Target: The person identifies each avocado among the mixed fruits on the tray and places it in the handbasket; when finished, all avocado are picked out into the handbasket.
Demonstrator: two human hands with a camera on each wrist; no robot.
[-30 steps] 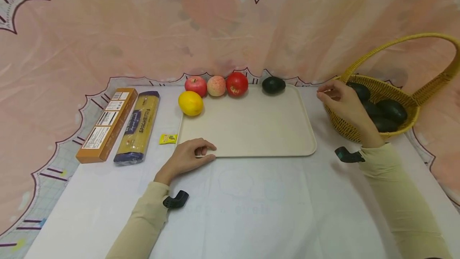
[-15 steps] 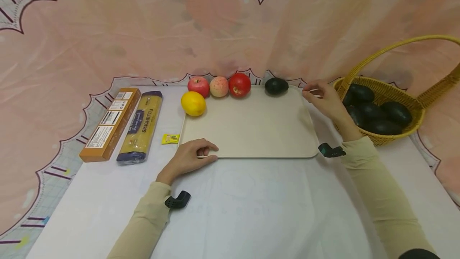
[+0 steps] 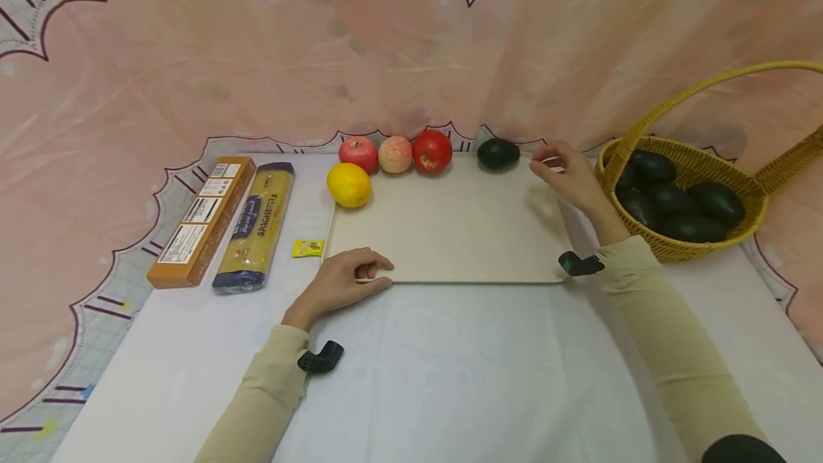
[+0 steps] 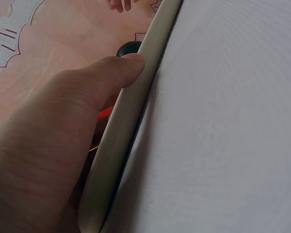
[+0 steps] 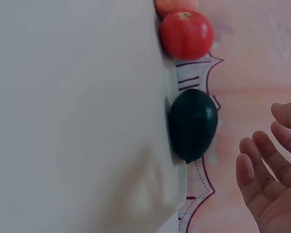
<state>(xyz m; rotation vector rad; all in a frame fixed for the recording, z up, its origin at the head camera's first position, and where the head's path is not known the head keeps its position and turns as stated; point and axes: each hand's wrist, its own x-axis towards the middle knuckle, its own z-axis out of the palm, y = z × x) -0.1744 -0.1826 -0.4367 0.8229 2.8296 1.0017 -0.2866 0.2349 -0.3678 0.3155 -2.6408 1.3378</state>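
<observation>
My left hand holds the front rim of the cream tray near its left corner. In the left wrist view its thumb lies along the tray's outer wall, while the fingers are mostly hidden behind the rim. My right hand hovers by the tray's back right corner with relaxed fingers and nothing in them. Just left of it, a dark avocado lies at the tray's back edge. Along that edge are also a red round fruit, a peach and an apple. A lemon lies at the left.
A wicker basket with a tall handle stands right of the tray, and several dark avocados lie in it. Left of the tray are a small yellow packet, a spaghetti pack and an orange-brown box. A patterned cloth hangs behind.
My right hand has moved left, from the basket's rim to the tray's back right corner. The left hand stays at the tray's front rim. The head view has shifted slightly.
</observation>
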